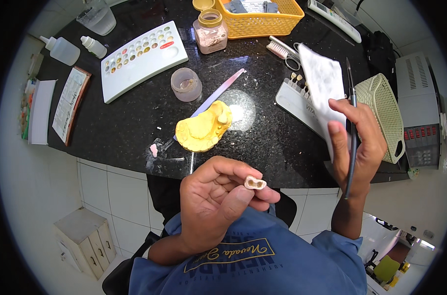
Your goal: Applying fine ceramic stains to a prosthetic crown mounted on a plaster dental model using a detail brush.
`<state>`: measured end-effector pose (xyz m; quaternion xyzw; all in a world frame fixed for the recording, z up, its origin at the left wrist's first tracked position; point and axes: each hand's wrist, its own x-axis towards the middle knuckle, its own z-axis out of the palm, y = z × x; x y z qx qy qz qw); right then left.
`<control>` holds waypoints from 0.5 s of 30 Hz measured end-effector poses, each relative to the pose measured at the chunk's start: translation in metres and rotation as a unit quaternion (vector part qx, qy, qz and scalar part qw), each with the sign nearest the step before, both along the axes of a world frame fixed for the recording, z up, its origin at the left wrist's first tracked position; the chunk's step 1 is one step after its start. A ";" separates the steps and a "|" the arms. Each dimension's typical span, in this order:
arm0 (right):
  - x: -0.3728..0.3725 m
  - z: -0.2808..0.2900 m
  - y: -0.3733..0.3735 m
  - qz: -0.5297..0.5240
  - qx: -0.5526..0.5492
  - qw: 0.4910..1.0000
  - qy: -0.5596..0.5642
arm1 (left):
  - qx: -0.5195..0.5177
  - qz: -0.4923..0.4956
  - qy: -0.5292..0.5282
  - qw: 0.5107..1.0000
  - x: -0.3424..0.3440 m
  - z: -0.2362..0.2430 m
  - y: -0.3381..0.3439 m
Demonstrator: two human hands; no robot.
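Between the thumb and fingers of my left hand (pixel 218 196) is a small cream dental bridge (pixel 255 183), its two hollow undersides turned up. My right hand (pixel 358 142) holds a thin dark brush (pixel 352 132) upright, bristles pointing away from me. The thumb and forefinger of that hand stand apart, beside a folded white cloth (pixel 324 78); whether they touch it I cannot tell. Left of the cloth, partly under it, lies a tooth shade guide (pixel 297 101). A yellow plaster dental model (pixel 201 130) rests on the black table, near my left hand.
Around the model lie a purple-pink spatula (pixel 218 91), a small clear cup (pixel 186 84) and a pink scrap (pixel 153 150). Farther off stand a white palette (pixel 144 59), a powder jar (pixel 211 32), a yellow basket (pixel 262 24) and scissors (pixel 292 61). A pale green basket (pixel 380 113) stands right.
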<state>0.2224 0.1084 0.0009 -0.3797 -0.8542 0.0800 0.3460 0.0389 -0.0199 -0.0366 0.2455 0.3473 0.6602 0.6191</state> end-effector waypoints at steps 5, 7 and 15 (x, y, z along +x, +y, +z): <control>-0.008 -0.011 -0.012 0.071 -0.004 0.986 0.152 | -0.004 -0.036 -0.140 0.990 -0.004 -0.005 -0.004; -0.013 -0.018 -0.026 0.104 -0.077 0.963 0.238 | 0.002 -0.046 -0.183 0.982 -0.003 -0.007 -0.003; -0.040 -0.025 -0.053 0.186 -0.202 0.908 0.316 | -0.012 -0.077 -0.272 0.959 0.000 -0.007 -0.004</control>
